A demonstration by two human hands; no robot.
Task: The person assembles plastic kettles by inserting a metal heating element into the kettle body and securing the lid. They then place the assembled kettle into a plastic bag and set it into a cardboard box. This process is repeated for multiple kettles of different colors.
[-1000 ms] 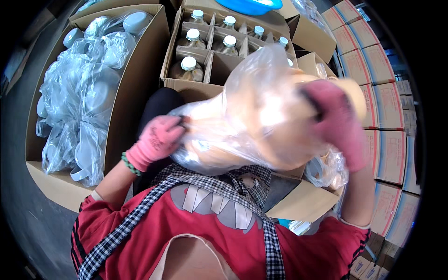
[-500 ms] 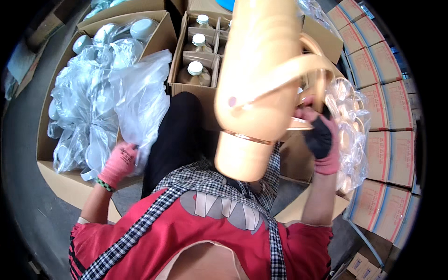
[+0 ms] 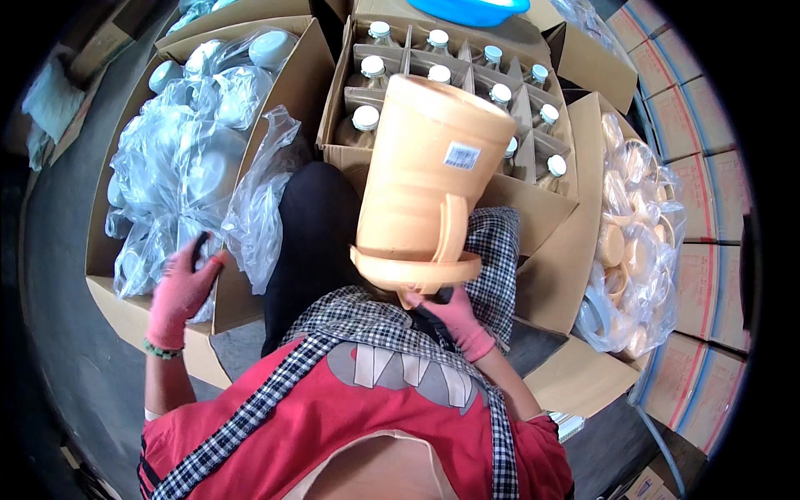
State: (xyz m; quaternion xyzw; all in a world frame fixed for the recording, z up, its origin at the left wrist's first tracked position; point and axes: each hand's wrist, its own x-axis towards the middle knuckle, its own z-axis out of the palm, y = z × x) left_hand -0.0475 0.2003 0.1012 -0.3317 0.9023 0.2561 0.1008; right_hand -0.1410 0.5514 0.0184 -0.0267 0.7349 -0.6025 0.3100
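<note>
A peach-orange plastic jug (image 3: 421,179) with a curved handle and a small white label rises over my lap. Its lidded end (image 3: 417,271) points toward me and its broad base points away. My right hand (image 3: 454,318), in a pink and black glove, grips it at the lid end; part of the fingers is hidden beneath it. At the near edge of the left carton my left hand (image 3: 187,279), gloved alike, has thumb and fingers apart with nothing held. Beside it a loose clear plastic bag (image 3: 262,212) hangs over the carton's side.
The left carton (image 3: 292,92) holds pale grey-blue jugs (image 3: 212,162) in clear bags. Ahead stands a divided carton (image 3: 529,196) of white- and blue-capped bottles (image 3: 365,119). Bagged orange pieces (image 3: 637,250) fill a carton at right. Stacked boxes (image 3: 692,196) line the far right; a blue basin (image 3: 471,10) lies beyond.
The jug has been lowered toward my lap and turned so that its base points away. My right hand has come inward to its lid end. My left hand has let go of the plastic bag.
</note>
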